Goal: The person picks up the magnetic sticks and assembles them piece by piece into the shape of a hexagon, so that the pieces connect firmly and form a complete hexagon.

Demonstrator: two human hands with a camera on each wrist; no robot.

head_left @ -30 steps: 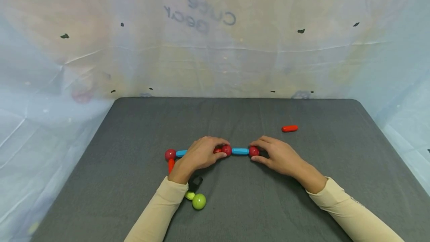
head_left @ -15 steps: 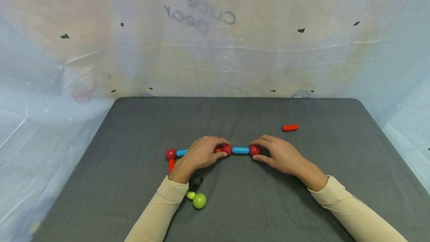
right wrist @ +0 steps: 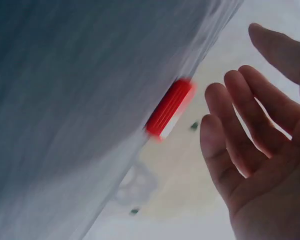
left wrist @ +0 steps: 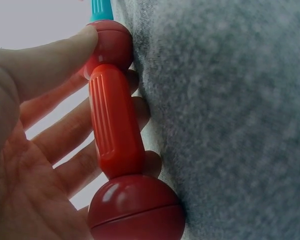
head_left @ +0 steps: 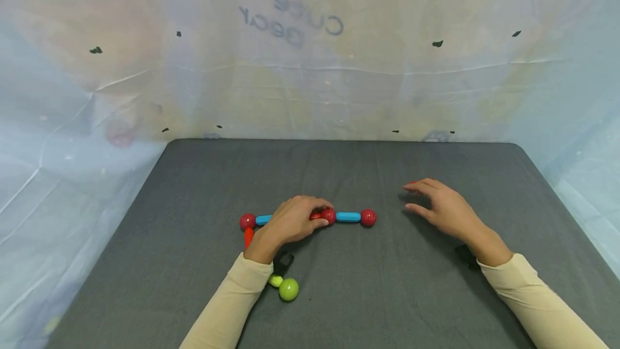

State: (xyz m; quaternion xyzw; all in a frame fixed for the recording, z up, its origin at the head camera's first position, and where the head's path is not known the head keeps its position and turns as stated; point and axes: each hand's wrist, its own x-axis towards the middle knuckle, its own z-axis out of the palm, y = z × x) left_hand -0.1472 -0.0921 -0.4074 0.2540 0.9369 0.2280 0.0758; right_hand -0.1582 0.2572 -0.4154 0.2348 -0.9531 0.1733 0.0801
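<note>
A chain of balls and rods lies across the grey table. My left hand (head_left: 294, 221) pinches a dark red ball (head_left: 329, 216) in it, with the thumb on the near side and fingers behind. From that ball a blue rod (head_left: 348, 217) leads right to another red ball (head_left: 368, 217). On its other side, an orange-red rod (left wrist: 115, 120) joins a further red ball (left wrist: 137, 212), clear in the left wrist view. My right hand (head_left: 448, 206) is held open and holds nothing. Close to its fingers lies a loose red rod (right wrist: 171, 107), mostly covered by the hand in the head view.
At the chain's left end, a red ball (head_left: 247, 221) connects to a blue rod (head_left: 263, 220) and a red rod (head_left: 249, 236) running toward me. A green ball (head_left: 288, 290) on a yellow-green rod (head_left: 275, 281) sits by the left sleeve. A printed sheet (head_left: 310, 90) hangs behind the table.
My right hand has let go of the chain's right-end ball and moved right and away from me, over to the loose red rod. The left hand keeps its place.
</note>
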